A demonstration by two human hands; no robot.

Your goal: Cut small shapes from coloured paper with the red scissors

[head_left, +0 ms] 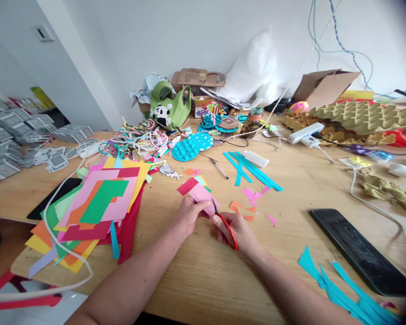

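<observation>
My left hand (189, 214) pinches a small piece of pink paper (202, 195) near the middle of the table. A dark red paper piece (187, 185) shows at its far left end. My right hand (237, 230) grips scissors with red handles (230, 232), and their dark blades meet the right edge of the pink paper. Just right of the hands lie orange paper scraps (240, 208) and pink paper scraps (255, 195). Beyond them are several blue paper strips (253, 171).
Left stands a pile of coloured paper sheets (101, 198), with a white cable (47, 221) across it. A black phone (355, 248) lies at right, near blue offcuts (338, 289). Farther back are a green bag (171, 106), a blue paper craft (189, 148), egg trays (365, 115) and a power strip (304, 133).
</observation>
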